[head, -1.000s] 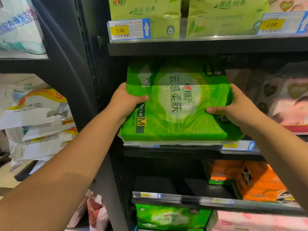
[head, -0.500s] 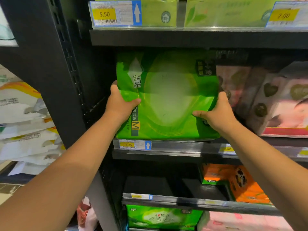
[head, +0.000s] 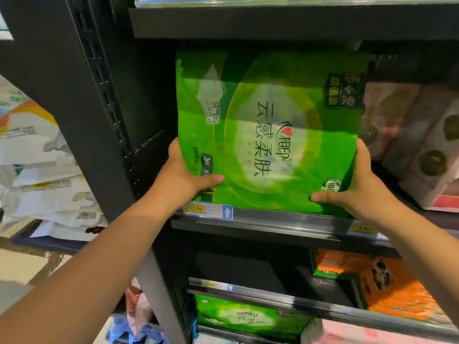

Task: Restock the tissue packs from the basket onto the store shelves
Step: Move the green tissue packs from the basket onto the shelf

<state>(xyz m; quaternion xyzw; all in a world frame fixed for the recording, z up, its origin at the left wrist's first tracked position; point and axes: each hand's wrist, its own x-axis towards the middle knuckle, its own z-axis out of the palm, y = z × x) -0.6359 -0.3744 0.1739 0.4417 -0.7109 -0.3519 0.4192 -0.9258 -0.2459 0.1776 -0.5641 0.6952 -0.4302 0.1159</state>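
Observation:
A large green tissue pack [head: 268, 125] stands upright at the left end of the middle shelf [head: 285, 223], its printed face toward me. My left hand [head: 183, 175] grips its lower left corner, thumb across the front. My right hand [head: 355, 184] grips the lower right corner, thumb also on the front. The pack's bottom edge sits behind the shelf's price rail. No basket is in view.
Pink tissue packs [head: 412, 140] stand close to the right of the green pack. A black shelf upright [head: 99, 95] runs on the left. Orange packs [head: 387, 289] and another green pack [head: 246, 316] fill the lower shelves. White bags [head: 37, 170] are piled at far left.
The green pack has gone from tilted in front of the shelf to upright and deeper on it. Both hands have slid down to its lower corners. The view has moved closer.

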